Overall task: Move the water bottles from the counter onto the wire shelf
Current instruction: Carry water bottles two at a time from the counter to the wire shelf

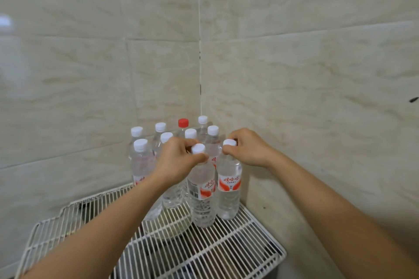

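Two water bottles are held, one in each hand. The neck of the left bottle (202, 195) is gripped by the left hand (179, 157), with the thumb and fingers curled just under the white cap (198, 148). The neck of the right bottle (229, 190) is gripped by the right hand (247, 148) in the same way, close under its own cap. Both bottles are held upright and side by side, almost touching. Their bottoms are seen down on the white wire shelf (238, 253). The right bottle is the one nearest the wall on the right. Red and white labels are shown on both.

Right behind the hands, eight more bottles (141, 165) are packed together in the back corner of the shelf. Seven are topped with white caps, and one is topped with a red cap (183, 123). Part of this group is hidden by the left hand and arm. Something pale and round (167, 222) is seen under the wires, but what it is cannot be told. The corner is made by two walls of pale shiny tiles (294, 75).
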`<state>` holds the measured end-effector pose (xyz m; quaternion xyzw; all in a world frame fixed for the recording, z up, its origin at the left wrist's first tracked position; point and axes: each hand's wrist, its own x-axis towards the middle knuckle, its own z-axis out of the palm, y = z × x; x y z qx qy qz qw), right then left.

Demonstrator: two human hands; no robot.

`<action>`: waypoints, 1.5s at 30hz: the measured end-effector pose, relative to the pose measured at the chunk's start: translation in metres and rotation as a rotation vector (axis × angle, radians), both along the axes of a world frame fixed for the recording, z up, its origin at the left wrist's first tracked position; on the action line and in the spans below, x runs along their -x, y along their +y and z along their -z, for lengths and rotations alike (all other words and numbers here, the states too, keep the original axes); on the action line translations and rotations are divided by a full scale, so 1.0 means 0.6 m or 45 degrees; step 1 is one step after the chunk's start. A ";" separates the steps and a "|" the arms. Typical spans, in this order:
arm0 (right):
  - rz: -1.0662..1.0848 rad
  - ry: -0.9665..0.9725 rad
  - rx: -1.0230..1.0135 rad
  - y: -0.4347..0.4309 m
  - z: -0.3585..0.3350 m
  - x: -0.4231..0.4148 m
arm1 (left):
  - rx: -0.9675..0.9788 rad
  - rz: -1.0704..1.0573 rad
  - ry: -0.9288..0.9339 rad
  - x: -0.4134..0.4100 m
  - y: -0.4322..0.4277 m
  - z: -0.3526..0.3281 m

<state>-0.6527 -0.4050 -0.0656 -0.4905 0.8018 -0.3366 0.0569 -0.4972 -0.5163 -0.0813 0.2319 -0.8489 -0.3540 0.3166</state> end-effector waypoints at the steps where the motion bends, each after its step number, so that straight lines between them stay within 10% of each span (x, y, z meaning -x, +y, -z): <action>1: 0.000 -0.009 -0.003 -0.004 0.002 0.005 | 0.004 0.013 0.000 0.004 0.001 0.000; 45: -0.069 0.040 -0.023 -0.015 0.014 0.030 | -0.171 -0.001 0.178 0.032 0.006 0.047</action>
